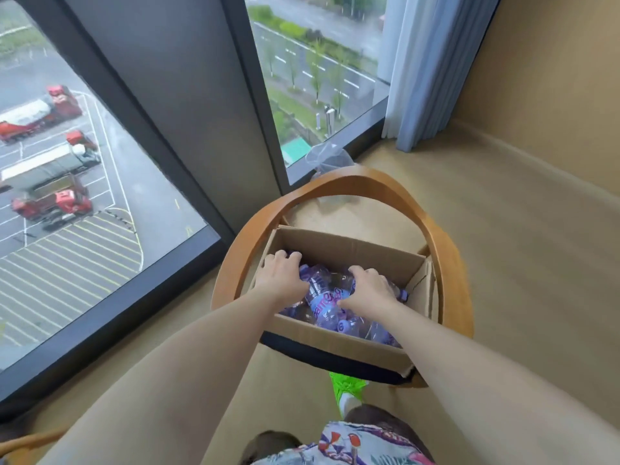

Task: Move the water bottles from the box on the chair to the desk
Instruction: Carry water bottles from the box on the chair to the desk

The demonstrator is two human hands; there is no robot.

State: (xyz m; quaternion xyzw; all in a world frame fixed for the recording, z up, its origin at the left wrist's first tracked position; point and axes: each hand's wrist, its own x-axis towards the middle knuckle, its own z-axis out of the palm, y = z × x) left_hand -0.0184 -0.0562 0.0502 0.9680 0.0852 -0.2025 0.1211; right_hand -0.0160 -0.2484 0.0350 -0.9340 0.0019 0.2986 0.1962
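Grip: both hands (283, 276) on bottles (320, 298) | box (339, 246) walls surround

Bare forearms with no sleeves are seen, a colourful patterned garment (349, 444) is worn, and a bright green shoe (345, 387) with a white sock.

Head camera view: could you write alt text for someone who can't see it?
Both hands, left hand and right hand, reach into a cardboard box of water bottles on a wooden chair beside a window.
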